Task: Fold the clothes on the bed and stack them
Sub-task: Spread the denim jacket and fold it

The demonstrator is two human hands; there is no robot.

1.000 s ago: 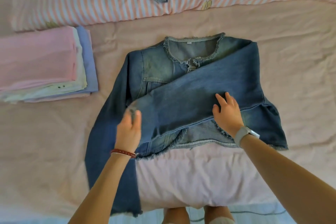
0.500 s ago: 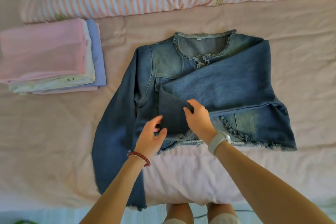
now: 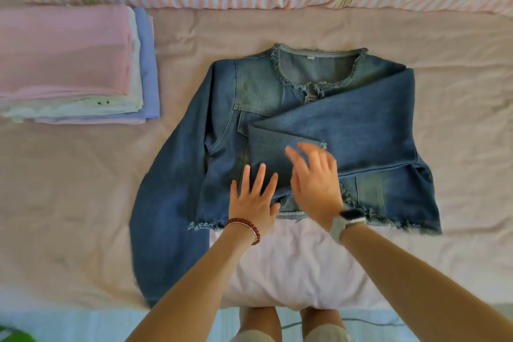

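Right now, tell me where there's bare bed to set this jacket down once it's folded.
Bare sheet lies right of the denim jacket, between it and the bed's right edge, and below the folded stack, left of the unfolded sleeve. Crowded: the middle, where left hand and right hand work.

Blurred right hand point(image 3: 315, 183) fingers.

One head-worn wide-angle camera is looking steeply down from above the near edge of the bed point(image 3: 458, 125), facing toward its far side. It is sitting close over the person's own forearms (their legs are showing at the bottom edge), and straight lines are bowing near the frame's borders.
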